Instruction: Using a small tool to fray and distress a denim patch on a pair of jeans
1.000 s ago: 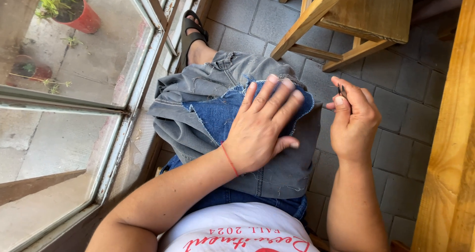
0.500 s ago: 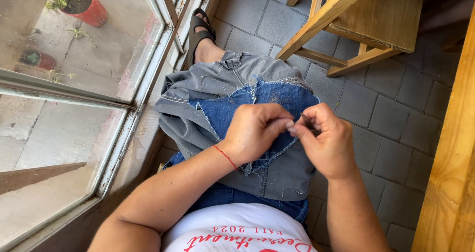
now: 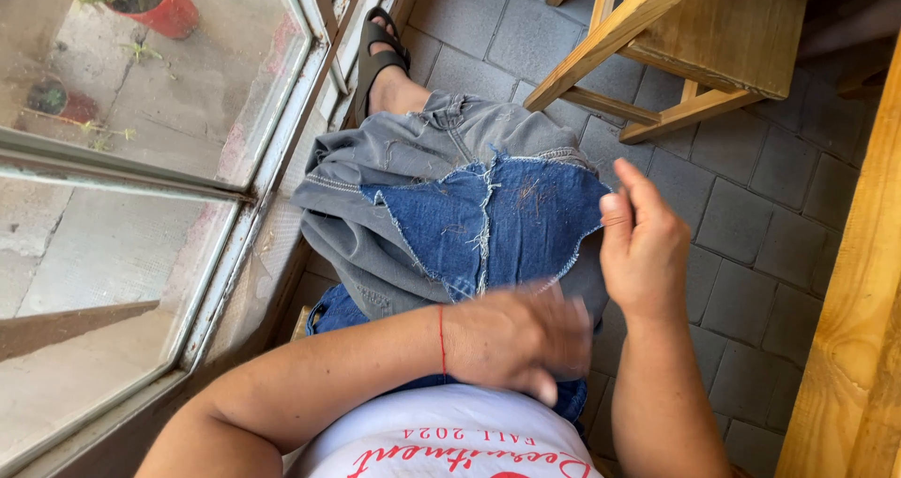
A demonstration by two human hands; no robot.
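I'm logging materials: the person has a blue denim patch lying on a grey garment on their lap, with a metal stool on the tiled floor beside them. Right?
Not quite. The stool is wooden, not metal, as the head view shows. The rest holds: a blue denim patch lies on the grey garment on the lap, above the tiled floor.

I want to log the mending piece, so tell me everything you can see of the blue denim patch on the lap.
The blue denim patch lies flat on a grey garment spread across the person's lap. It looks like woven cotton denim, mid blue, in two pieces joined by a frayed seam down the middle. Its edges are raw with pale loose threads. The right hand pinches its right edge, and the left hand, blurred, rests over its lower edge.
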